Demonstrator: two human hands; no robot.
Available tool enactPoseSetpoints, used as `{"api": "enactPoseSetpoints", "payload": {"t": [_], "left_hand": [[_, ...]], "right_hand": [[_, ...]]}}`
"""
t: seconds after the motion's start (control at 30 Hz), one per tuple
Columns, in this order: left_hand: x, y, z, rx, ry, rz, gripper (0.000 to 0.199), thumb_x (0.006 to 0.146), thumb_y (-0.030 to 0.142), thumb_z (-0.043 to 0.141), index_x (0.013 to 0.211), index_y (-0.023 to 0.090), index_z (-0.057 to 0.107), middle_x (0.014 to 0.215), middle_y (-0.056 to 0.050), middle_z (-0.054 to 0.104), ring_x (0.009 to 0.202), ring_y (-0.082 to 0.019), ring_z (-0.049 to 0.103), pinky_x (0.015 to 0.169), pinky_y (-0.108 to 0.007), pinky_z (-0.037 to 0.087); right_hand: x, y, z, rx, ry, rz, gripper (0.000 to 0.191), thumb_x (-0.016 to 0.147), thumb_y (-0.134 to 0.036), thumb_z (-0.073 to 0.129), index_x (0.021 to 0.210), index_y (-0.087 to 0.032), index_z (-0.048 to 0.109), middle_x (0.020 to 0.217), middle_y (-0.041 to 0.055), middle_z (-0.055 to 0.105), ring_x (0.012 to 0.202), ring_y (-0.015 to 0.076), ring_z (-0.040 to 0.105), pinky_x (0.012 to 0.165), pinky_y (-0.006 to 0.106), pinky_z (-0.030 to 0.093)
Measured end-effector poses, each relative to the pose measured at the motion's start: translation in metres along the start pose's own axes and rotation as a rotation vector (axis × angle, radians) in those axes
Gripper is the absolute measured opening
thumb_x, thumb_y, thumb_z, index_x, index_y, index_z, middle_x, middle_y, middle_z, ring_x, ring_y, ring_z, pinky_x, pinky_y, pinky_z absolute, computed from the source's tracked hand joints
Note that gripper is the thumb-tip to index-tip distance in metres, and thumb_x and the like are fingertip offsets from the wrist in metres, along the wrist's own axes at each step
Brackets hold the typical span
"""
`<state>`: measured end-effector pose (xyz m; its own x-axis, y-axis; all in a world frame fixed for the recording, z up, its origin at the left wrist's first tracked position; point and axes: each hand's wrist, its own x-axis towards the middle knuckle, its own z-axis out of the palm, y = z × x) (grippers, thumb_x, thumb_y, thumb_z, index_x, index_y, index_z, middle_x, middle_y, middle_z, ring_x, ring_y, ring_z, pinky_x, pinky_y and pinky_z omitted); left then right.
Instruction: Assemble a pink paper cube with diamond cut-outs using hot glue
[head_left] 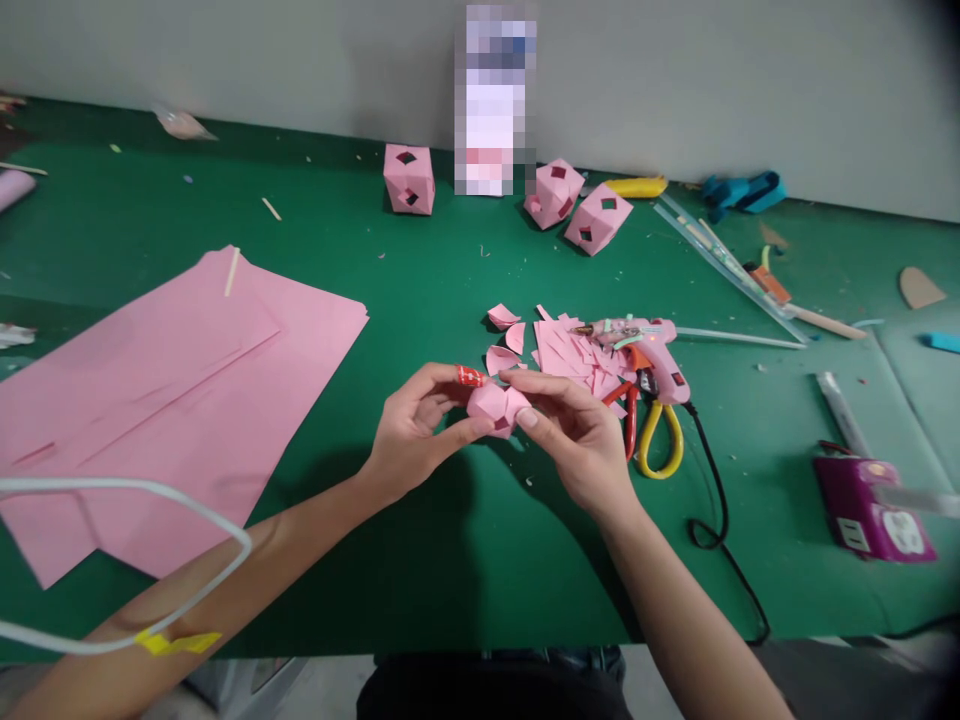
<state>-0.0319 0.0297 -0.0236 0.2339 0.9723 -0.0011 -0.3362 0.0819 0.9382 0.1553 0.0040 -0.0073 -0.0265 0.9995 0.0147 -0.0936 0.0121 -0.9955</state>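
**Both hands pinch a small folded pink paper piece over the green mat**

The left hand (411,430) and the right hand (577,440) meet over the green mat (450,540), and between them sits a small folded pink paper piece (495,405). Both hands are closed on it: left thumb and forefinger pinch its left side, right thumb and fingers press its right side. A red wrap shows on the left forefinger, probably tape, though the view is too small to be sure.

The piece looks very light and thin, stiff only along its creases, so it would crush or spring open under a hard squeeze. A light pinch on the folded edges, near the corners, seems the safest hold; the flat faces would buckle.

Just beyond the hands lies a heap of pink paper scraps (570,350), with a pink glue gun (645,345) resting on it and yellow-handled scissors (660,440) just beside. Large pink sheets (150,390) lie to the left. Three finished pink paper cubes (409,180) stand near the wall
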Motion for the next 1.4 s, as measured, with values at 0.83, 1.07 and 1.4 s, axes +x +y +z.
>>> {"api": "enactPoseSetpoints", "payload": {"t": [0.83,1.07,1.4], "left_hand": [[0.005,-0.015,-0.002,0.744,-0.104,0.275,0.028,0.084,0.024,0.080,0.109,0.026,0.068,0.101,-0.007,0.077,0.114,-0.032,0.065,0.112,-0.053,0.039],[0.011,0.014,-0.003,0.003,0.044,-0.108,0.055,0.083,0.020,0.082,0.128,0.025,0.052,0.089,0.001,0.074,0.085,-0.016,0.071,0.083,-0.029,0.053],[0.016,0.024,-0.003,-0.386,0.028,-0.402,0.047,0.080,0.019,0.081,0.122,0.020,0.060,0.087,0.000,0.071,0.079,-0.014,0.068,0.080,-0.027,0.055]], "right_hand": [[0.012,0.008,-0.020,-0.045,0.251,0.048,0.025,0.084,-0.036,0.083,0.107,-0.028,0.077,0.110,0.0037,0.080,0.097,0.0197,0.076,0.088,0.037,0.064],[0.003,-0.002,-0.015,-0.079,0.107,-0.056,0.019,0.088,-0.031,0.080,0.107,-0.029,0.079,0.111,0.0035,0.079,0.103,0.0210,0.074,0.081,0.034,0.065],[-0.001,-0.006,-0.009,-0.110,0.043,-0.131,0.019,0.088,-0.030,0.080,0.108,-0.029,0.079,0.113,0.0046,0.080,0.117,0.0248,0.072,0.094,0.042,0.067]]}}
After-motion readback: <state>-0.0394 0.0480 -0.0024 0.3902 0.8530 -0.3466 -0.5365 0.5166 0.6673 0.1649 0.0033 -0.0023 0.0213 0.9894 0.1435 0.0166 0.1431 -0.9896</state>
